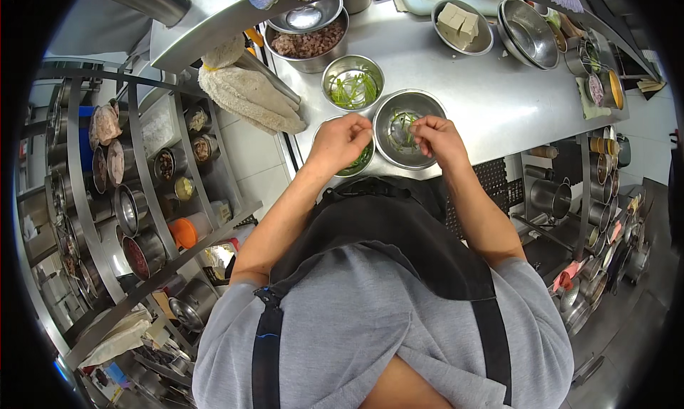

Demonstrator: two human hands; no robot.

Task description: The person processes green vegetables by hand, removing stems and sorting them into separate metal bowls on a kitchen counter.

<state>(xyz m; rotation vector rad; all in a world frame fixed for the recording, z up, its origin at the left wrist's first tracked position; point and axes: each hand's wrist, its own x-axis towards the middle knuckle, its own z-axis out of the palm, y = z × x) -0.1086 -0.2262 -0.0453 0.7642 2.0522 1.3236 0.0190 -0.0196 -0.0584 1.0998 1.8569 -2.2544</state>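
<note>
My right hand (439, 140) is over the right rim of a steel bowl (382, 131), its fingertips pinched on thin green stems. More green stems (398, 124) lie in the bottom of that bowl. To the left, my left hand (344, 144) is curled, thumb against the fingers; whether anything is between them cannot be made out. It covers much of a smaller steel bowl (357, 173) holding chopped greens (360, 160). Behind these two, another steel bowl (327, 69) contains cut green stalks (352, 90).
A steel pot (310, 65) of brownish ground meat (307, 41) stands at the back left. Tofu blocks (458, 25) fill a bowl on the steel counter (481, 99), beside stacked bowls (529, 32). A towel (246, 93) hangs at the left; shelving (141, 163) with pots flanks me.
</note>
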